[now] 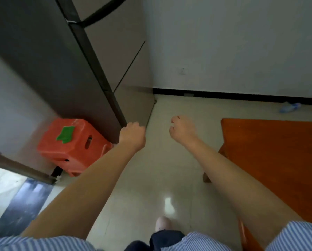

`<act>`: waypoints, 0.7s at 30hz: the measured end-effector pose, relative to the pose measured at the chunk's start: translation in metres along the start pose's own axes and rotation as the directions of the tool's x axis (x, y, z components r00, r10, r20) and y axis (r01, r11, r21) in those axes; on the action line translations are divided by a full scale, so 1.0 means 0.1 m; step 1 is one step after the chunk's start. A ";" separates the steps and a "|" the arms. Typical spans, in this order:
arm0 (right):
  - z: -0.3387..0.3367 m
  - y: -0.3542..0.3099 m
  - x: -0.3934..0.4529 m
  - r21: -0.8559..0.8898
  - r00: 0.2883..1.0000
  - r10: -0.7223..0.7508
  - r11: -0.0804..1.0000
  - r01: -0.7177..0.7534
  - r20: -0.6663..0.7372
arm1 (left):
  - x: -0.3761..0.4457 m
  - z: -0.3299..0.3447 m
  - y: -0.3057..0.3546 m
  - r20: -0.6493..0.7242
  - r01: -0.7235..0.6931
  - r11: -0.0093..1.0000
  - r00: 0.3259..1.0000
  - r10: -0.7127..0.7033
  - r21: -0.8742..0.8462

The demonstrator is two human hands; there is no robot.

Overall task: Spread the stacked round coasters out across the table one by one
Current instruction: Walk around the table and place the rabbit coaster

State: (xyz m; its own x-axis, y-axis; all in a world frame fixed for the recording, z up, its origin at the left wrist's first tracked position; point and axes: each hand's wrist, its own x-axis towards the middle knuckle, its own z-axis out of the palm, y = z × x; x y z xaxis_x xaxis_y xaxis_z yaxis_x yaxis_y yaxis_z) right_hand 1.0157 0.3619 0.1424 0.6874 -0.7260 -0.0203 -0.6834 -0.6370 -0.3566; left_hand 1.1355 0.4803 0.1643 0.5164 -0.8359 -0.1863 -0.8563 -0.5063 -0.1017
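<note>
Standing on the pale tiled floor (pixel 169 160) with both bare arms stretched forward, the person has nothing in either hand. The left hand (pixel 132 135) is curled into a loose fist, fingers (pixel 133 125) folded in and empty, hanging in front of the lower corner of the grey fridge (pixel 61 69). The right hand (pixel 183 129) is likewise half-closed, fingers (pixel 175 121) bent inward around nothing, over open floor and well apart from the orange wooden surface (pixel 278 151) at the right. The arms probably ride out like this only because the person is walking, one foot (pixel 162 223) showing below, not because any grasp is being set up. The stacked coasters are nowhere in view; only a bare corner of the surface shows, so they may lie further along it, out of frame. Judged from this, the task is not under way: the likely next need is to turn right and face the surface. An orange plastic stool (pixel 73 145) sits by the fridge, clear of the path
</note>
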 end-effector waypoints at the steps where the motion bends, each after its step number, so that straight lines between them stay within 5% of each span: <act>1: -0.04 0.07 0.12 0.003 1.000 0.020 1.000 -0.019 -0.016 | 0.20 -0.07 0.04 -0.003 -0.035 0.999 0.999 0.035 0.009; 7: -0.28 0.90 0.55 -0.001 0.968 0.234 0.972 -0.235 -0.091 | 1.36 -0.33 0.78 0.008 -0.314 0.947 0.949 0.314 0.069; 11: -0.51 1.67 0.62 0.032 0.878 0.456 0.889 -0.457 -0.147 | 2.00 -0.43 1.68 0.028 -0.537 0.838 0.843 0.537 0.097; 21: -0.95 3.25 -0.20 0.184 0.374 0.893 0.424 -0.887 -0.251 | 2.39 -0.32 4.14 0.061 -0.942 0.331 0.334 0.941 0.053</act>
State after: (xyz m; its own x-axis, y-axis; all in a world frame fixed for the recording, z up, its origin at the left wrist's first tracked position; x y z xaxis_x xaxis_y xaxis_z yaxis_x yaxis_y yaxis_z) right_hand 0.7570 0.1446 0.1161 -0.4146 -0.9055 -0.0910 -0.8539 0.4216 -0.3051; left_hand 0.9045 0.0644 0.1087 -0.6335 -0.7425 -0.2174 -0.7705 0.6310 0.0900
